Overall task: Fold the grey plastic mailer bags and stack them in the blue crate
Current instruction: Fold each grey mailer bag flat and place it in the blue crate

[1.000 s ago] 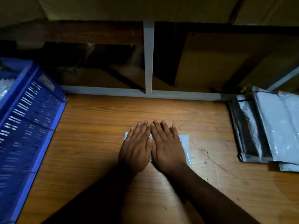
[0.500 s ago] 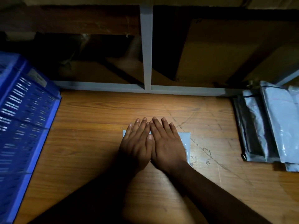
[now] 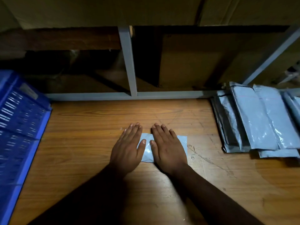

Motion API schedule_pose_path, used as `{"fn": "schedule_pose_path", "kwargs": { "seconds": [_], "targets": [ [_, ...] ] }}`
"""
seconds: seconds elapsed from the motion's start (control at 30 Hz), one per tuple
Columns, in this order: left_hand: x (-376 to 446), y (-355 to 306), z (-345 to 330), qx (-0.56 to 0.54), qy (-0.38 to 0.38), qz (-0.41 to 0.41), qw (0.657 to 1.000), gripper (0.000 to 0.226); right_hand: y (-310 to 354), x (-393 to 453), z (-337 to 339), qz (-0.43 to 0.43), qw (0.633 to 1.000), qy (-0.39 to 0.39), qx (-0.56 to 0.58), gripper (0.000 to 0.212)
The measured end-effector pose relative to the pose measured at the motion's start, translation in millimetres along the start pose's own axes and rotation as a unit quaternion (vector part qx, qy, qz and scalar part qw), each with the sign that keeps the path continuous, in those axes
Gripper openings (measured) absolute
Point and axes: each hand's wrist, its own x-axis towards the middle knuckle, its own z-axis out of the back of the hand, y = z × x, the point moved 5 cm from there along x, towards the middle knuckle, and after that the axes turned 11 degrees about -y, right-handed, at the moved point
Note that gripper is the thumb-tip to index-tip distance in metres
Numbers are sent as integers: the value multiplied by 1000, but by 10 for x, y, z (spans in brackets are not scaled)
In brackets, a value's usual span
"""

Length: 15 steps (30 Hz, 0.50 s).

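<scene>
A small folded grey mailer bag (image 3: 146,148) lies flat on the wooden table (image 3: 90,143), in the middle. My left hand (image 3: 128,148) presses on its left part with straight fingers. My right hand (image 3: 167,148) lies flat on its right part, fingers straight too. A strip of the bag shows between the two hands, and its right edge sticks out past my right hand. The blue crate (image 3: 19,135) stands at the left edge of the table, its slotted wall facing me.
A pile of unfolded grey mailer bags (image 3: 259,120) lies at the right side of the table. A grey metal frame (image 3: 128,65) with an upright post runs along the table's far edge, with dark shelving and cardboard behind it.
My hands, which lay side by side and touching on the folded bag, have slid apart, the left one leftward and the right one rightward. The bag stays in place.
</scene>
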Motion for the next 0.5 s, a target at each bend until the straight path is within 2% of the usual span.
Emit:
{"fn": "schedule_pose_path", "kwargs": {
  "seconds": [0.23,0.5],
  "targets": [
    [30,-15,-57,2,-35,-12,999,61,-15,101,-36,24,1000,-3,-4,58],
    [1,-16,-12,-7,1,15,1000,62,-8,85,-46,17,999,22,19,60]
  ]
}}
